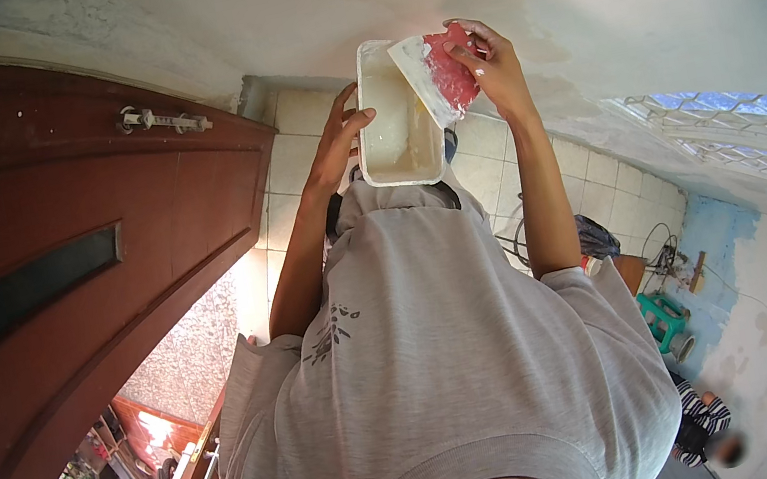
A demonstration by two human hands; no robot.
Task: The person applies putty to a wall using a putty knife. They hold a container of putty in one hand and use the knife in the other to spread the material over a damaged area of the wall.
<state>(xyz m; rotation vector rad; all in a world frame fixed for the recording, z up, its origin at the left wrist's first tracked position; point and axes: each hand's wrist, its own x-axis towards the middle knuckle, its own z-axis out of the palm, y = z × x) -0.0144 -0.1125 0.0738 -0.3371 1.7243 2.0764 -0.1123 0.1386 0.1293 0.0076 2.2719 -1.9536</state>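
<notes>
In front of my chest is a white rectangular plastic tub (409,181), its inside coated with whitish paste. My left hand (339,139) grips its left side, with the thumb over the rim and the fingers on the outer wall. My right hand (498,72) pinches a red putty spreader (451,72) by its upper right part. White filler is smeared over the spreader's broad pale edge. That edge slants over the tub's right rim; whether it touches is unclear.
A patchy plastered wall (587,0) rises ahead. To the left hangs a brown wooden door (149,202) with a bolt (162,120). Pale floor tiles (298,162) lie below. At right are cables (664,253), a green plastic stool (663,318) and a person in striped clothing (694,416).
</notes>
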